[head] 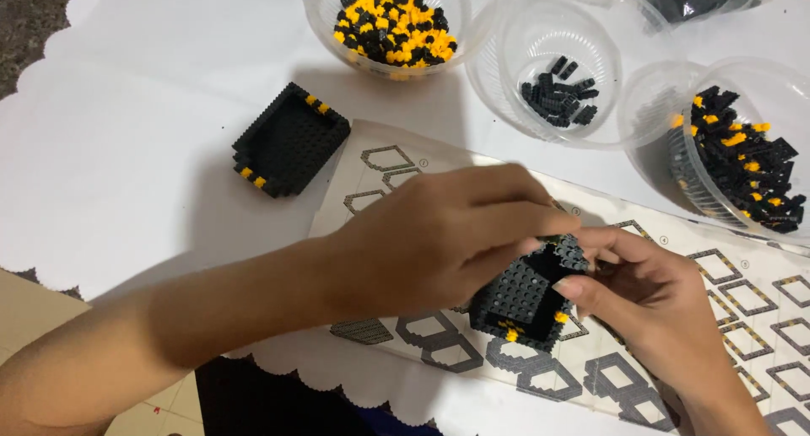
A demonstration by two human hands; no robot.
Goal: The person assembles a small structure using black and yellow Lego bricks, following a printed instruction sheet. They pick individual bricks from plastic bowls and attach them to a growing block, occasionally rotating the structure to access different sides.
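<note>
The small black tray-shaped model of tiny plastic building bricks with a few yellow bricks on its rim (523,305) sits low and right of centre in your view, held just above the printed paper instruction sheet of grey outline diagrams (742,301). Your right hand (650,297) cradles it from the right, thumb laid against its near wall and fingers curled round the far corner. Your left hand (447,238) reaches across from the left and pinches down on the model's top edge with fingertips closed together; whether a loose brick is between them, you cannot tell. Up and to the left, well apart, a second black brick tray with yellow corner bricks (291,139) lies on the white scalloped table cover (126,149). Along the top stand clear plastic bowls: one of mixed yellow and black bricks (392,23), one of black bricks only (558,90), one at the right edge, mostly black (747,170)
</note>
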